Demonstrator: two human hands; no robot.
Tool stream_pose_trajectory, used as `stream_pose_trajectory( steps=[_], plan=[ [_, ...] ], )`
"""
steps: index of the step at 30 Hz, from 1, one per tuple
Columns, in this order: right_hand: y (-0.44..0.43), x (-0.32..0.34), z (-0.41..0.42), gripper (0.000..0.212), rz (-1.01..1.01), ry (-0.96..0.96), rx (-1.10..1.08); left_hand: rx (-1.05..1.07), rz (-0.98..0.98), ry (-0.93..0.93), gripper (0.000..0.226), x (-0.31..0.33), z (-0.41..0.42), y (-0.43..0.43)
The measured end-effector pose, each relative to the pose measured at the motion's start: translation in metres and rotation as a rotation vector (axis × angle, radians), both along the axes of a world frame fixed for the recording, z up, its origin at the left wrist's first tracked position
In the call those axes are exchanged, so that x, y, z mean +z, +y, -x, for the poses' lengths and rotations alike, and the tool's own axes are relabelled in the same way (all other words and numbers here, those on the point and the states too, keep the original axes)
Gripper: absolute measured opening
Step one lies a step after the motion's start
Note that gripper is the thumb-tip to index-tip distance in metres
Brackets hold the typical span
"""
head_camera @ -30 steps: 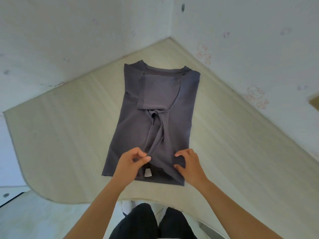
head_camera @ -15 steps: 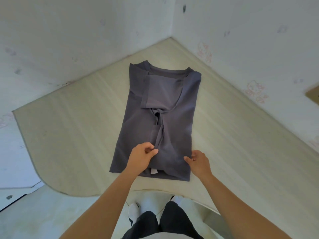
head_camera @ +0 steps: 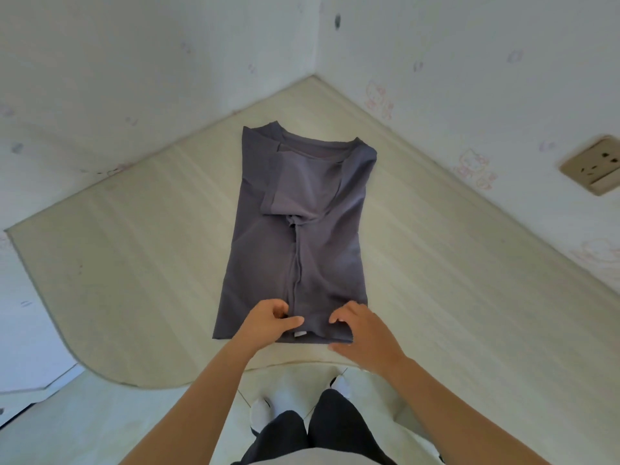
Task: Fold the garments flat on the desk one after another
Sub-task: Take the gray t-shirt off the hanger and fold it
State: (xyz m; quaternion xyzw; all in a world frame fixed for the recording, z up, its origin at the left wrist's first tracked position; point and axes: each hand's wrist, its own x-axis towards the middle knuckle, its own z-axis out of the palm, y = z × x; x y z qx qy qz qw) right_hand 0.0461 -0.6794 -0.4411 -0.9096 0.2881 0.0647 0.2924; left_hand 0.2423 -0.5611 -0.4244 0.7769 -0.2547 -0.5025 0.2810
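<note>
One grey-purple T-shirt (head_camera: 318, 250) lies flat in the middle of the pale desk (head_camera: 134, 256), its long axis running away from the person, collar toward the far wall corner and hem at the near edge. Both sides are folded inward, with a sleeve laid across the chest. The left hand (head_camera: 265, 325) sits at the middle of the hem, thumb and curled fingers pinching the cloth. The right hand (head_camera: 365, 333) grasps the hem's right corner, fingers on top and thumb at the edge. A small white label (head_camera: 299, 334) shows at the hem; any writing on it is too small to read.
</note>
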Motion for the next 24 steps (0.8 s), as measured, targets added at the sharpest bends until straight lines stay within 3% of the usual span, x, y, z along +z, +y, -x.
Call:
stream_pose_trajectory(
  steps=[4, 6, 8, 10, 14, 17, 19, 21, 24],
  plan=[
    [0.004, 0.006, 0.0, 0.019, 0.126, -0.075, -0.076, 0.135, 0.047, 0.366, 0.028, 0.019, -0.002, 0.001],
    [0.005, 0.014, 0.004, 0.016, 0.142, -0.114, -0.11, 0.156, 0.023, 0.429, 0.022, 0.021, -0.003, 0.011],
    [0.008, 0.016, 0.008, 0.021, 0.087, -0.06, -0.056, 0.013, -0.102, 0.26, 0.018, 0.015, -0.006, 0.023],
    [0.007, 0.015, 0.009, 0.023, 0.004, 0.017, -0.034, -0.12, -0.148, -0.039, 0.023, 0.006, -0.014, 0.033],
    [-0.002, 0.01, -0.007, 0.026, 0.106, -0.131, -0.164, -0.125, 0.24, -0.611, 0.025, 0.0, -0.022, 0.025],
    [-0.004, 0.006, -0.028, 0.041, 0.206, -0.01, -0.061, -0.425, 0.414, -0.774, 0.043, -0.011, -0.02, 0.009],
    [-0.008, 0.003, -0.037, 0.045, 0.218, 0.152, -0.006, -0.673, 0.362, -0.855, 0.047, -0.021, -0.022, 0.005],
    [-0.015, 0.006, -0.045, 0.04, 0.238, 0.238, -0.049, -0.719, 0.244, -0.847, 0.043, -0.024, -0.032, 0.003],
    [-0.038, 0.021, -0.063, 0.031, 0.25, 0.254, -0.237, -0.616, 0.289, -0.907, 0.048, -0.012, -0.046, -0.006]
  ],
)
